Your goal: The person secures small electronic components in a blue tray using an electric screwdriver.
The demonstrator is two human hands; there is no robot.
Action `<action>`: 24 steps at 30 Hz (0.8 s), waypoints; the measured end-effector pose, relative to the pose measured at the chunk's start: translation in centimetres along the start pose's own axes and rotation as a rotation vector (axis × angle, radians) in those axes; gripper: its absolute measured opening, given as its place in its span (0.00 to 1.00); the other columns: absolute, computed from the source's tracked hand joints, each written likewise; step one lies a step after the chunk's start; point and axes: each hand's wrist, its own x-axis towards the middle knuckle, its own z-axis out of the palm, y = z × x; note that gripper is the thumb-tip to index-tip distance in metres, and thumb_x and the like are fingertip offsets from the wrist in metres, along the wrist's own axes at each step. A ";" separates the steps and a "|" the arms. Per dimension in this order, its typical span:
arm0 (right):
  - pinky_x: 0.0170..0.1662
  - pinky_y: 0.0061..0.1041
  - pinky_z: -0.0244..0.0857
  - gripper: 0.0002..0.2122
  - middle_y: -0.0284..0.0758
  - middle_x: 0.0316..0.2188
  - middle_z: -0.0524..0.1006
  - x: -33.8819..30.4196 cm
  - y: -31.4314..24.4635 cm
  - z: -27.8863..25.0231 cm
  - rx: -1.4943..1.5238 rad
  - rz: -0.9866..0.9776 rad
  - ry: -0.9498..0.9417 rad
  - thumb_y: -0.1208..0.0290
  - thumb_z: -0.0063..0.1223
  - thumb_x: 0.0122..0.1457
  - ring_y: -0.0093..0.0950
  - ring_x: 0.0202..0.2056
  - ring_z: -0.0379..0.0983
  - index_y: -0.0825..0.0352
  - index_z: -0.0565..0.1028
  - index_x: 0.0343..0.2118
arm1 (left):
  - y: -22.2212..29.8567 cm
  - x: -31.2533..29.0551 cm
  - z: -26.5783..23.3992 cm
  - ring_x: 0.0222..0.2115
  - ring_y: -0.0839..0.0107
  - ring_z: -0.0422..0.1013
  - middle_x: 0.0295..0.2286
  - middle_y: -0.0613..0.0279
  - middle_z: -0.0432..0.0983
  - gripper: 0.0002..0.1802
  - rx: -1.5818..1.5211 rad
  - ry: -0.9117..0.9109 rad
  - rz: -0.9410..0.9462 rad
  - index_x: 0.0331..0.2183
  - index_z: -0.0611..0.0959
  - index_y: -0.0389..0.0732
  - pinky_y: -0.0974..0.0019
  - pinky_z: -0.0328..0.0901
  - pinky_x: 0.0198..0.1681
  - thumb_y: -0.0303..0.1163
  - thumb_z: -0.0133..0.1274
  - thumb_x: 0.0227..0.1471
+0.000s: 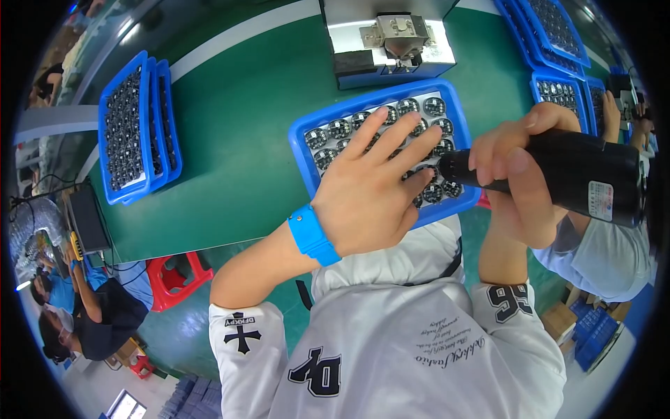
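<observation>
Blue and shallow, the tray [299, 143] sits before us on the table [230, 140], and over its round parts [434, 106] we hold our left hand [363, 192], fingers [368, 133] splayed. Our right hand [520, 167] is clamped around a black tool [590, 171], its tip [450, 167] at the tray's right side; we cannot tell whether it touches a part.

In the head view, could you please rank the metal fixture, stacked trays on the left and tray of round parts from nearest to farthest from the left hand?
1. Tray of round parts: under the left hand.
2. Metal fixture: beyond the tray's far edge.
3. Stacked trays: off to the left.
</observation>
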 end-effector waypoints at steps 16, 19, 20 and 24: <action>0.30 0.29 0.67 0.11 0.35 0.24 0.70 0.3 0.9 1.0 -0.023 -0.029 -0.065 0.79 0.53 0.62 0.25 0.22 0.68 0.68 0.63 0.44 | 0.0 -0.3 0.4 0.65 0.55 0.58 0.59 0.56 0.69 0.20 0.006 -0.004 -0.014 0.41 0.90 0.43 0.43 0.45 0.71 0.37 0.60 0.44; 0.31 0.29 0.67 0.12 0.35 0.24 0.70 0.0 0.7 1.2 -0.059 -0.050 -0.029 0.78 0.55 0.61 0.25 0.22 0.68 0.68 0.64 0.43 | 0.0 0.0 0.3 0.65 0.54 0.58 0.59 0.56 0.69 0.20 0.018 -0.005 -0.003 0.41 0.90 0.43 0.43 0.46 0.71 0.37 0.60 0.44; 0.31 0.29 0.67 0.12 0.35 0.24 0.70 -0.2 0.8 1.1 -0.061 -0.053 -0.025 0.78 0.55 0.61 0.25 0.22 0.68 0.68 0.64 0.43 | 0.0 0.0 0.3 0.64 0.54 0.58 0.59 0.55 0.69 0.20 0.027 -0.007 -0.003 0.41 0.90 0.43 0.43 0.46 0.71 0.36 0.60 0.44; 0.30 0.28 0.67 0.14 0.34 0.22 0.70 -0.1 1.0 0.2 -0.282 -0.077 -0.119 0.78 0.61 0.59 0.26 0.22 0.68 0.67 0.65 0.41 | 0.0 0.0 0.3 0.64 0.53 0.58 0.59 0.55 0.69 0.20 0.032 -0.020 -0.017 0.41 0.90 0.43 0.42 0.46 0.70 0.36 0.60 0.44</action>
